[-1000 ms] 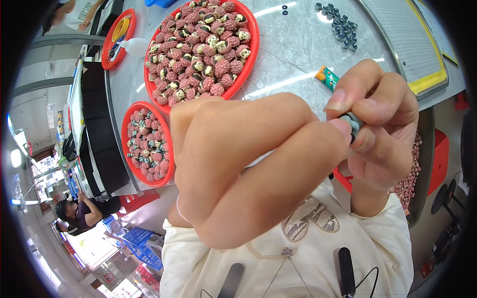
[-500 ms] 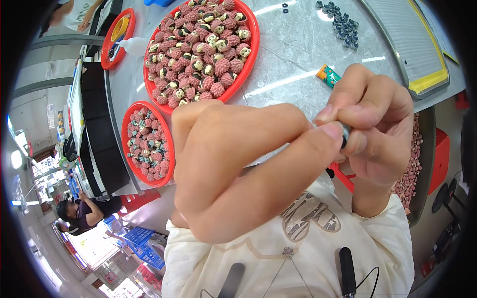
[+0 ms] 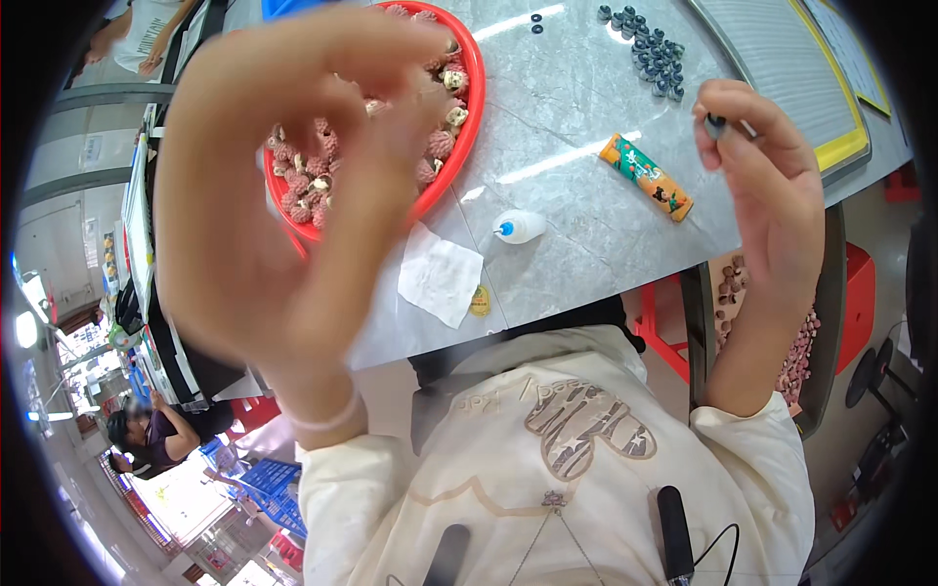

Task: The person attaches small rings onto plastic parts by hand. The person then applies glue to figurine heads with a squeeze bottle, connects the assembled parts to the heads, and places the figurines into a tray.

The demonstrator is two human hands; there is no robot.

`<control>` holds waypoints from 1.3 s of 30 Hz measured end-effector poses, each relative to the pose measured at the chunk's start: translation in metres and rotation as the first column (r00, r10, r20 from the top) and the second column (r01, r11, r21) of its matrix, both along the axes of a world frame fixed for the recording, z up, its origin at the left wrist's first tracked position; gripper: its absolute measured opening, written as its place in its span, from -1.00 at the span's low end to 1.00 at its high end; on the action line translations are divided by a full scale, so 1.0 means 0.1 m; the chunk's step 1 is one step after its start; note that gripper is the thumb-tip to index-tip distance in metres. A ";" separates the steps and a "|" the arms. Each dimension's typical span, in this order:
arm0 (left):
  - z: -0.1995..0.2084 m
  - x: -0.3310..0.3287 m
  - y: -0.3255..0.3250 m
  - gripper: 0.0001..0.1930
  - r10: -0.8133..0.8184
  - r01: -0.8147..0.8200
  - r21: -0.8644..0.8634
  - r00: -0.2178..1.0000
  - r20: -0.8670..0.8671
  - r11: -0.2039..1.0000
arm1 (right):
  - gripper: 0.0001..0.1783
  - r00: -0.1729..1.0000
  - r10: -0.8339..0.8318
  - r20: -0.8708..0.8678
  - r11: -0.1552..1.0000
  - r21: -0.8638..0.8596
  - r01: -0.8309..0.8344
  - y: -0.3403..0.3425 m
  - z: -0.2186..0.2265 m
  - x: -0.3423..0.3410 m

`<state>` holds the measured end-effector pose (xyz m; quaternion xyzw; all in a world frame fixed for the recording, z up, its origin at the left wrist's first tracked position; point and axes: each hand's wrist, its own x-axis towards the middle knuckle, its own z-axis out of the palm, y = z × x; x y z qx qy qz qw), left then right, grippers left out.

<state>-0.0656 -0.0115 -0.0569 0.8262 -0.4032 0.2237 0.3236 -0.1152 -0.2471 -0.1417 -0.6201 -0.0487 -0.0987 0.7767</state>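
Note:
Between the thumb and fingertips of my right hand point(image 3: 767, 186) is a small dark round piece point(image 3: 715, 125), held above the table at the right. My left hand point(image 3: 264, 195), large and blurred, is raised in front of the red basin point(image 3: 473, 107). Its fingers curve toward the thumb, but the smear hides whether anything is between them. Small pink ridged pieces point(image 3: 308, 186), mixed with cream and black ones, fill the basin, which my hand partly covers. Several dark round pieces point(image 3: 660, 59) lie grouped at the far right of the table.
A white squeeze bottle with a blue tip point(image 3: 520, 227), a white cloth point(image 3: 440, 275) and a green-orange packet point(image 3: 647, 178) lie on the grey table point(image 3: 567, 264). Two black rings point(image 3: 536, 23) are farther back. A yellow-edged tray point(image 3: 782, 59) stands at right; a container of pink pieces point(image 3: 796, 361) sits below.
My hands, together before, have separated. The left has swung up and left toward the basin; the right has moved up slightly, still pinching a small piece. The bottle and cloth have come into sight.

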 end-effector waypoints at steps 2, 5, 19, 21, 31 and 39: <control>-0.13 0.30 -0.03 -0.87 -0.009 -0.015 -0.110 0.976 -0.217 0.994 | -0.79 0.984 -0.170 -0.058 0.976 -0.148 0.160 -0.12 -0.09 0.03; -0.20 0.62 -0.22 -0.90 -0.049 0.089 0.265 0.987 -0.154 0.960 | -0.81 0.907 -0.421 -0.035 0.803 -0.478 0.355 -0.18 -0.21 0.11; -0.80 1.10 -0.67 -0.94 -0.195 -0.024 0.641 0.943 0.269 0.767 | -0.79 0.889 -0.452 0.081 0.612 -0.696 0.375 -0.27 -0.21 0.39; -0.80 1.10 -0.67 -0.94 -0.204 -0.027 0.658 0.940 0.272 0.752 | -0.79 0.895 -0.434 0.106 0.560 -0.746 0.360 -0.28 -0.21 0.48; -0.47 0.74 -0.54 -0.89 0.019 0.072 0.345 0.967 -0.252 0.936 | -0.79 0.912 -0.364 0.187 0.401 -0.852 0.335 -0.25 -0.31 0.63; -0.11 0.21 -0.08 -0.83 -0.105 -0.084 -0.201 0.629 -0.770 0.976 | -0.75 0.911 -0.369 0.184 0.589 -0.713 0.382 -0.35 -0.25 0.53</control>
